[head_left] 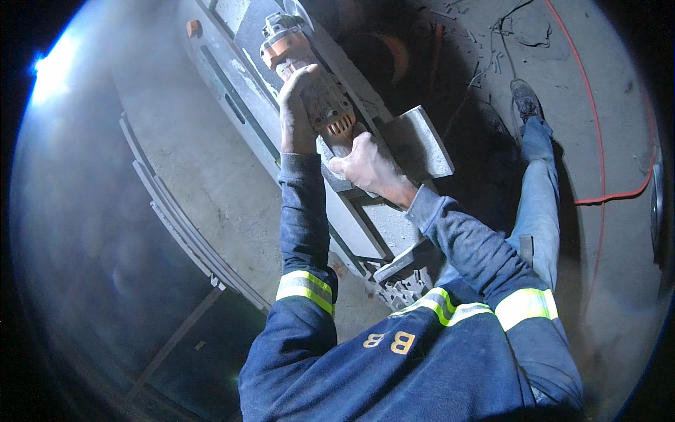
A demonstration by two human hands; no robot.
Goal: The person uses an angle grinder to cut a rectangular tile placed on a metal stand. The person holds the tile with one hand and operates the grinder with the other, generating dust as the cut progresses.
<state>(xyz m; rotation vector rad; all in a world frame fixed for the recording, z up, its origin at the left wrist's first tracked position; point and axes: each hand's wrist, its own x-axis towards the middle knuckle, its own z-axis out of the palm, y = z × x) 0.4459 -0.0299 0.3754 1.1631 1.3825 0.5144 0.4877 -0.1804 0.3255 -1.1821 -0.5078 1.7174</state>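
A dusty angle grinder (327, 98) with an orange collar near its head lies in both my hands, slanting up and left. My left hand (297, 112) wraps round the middle of its body. My right hand (371, 163) closes on its rear end, just behind the orange vents. At the head's upper edge, a round disc (298, 10) shows in part. Beneath the tool runs a long grey workpiece (242, 77) with straight edges and a slot. I cannot tell whether the disc touches it.
A flat grey block (422, 143) sticks out right of my right hand. Small grey offcuts (406, 290) lie heaped close to my body. Long curved strips (176, 221) lie at the left. A red hose (598, 133) and dark cable (503, 32) cross the dusty floor near my shoe (526, 102).
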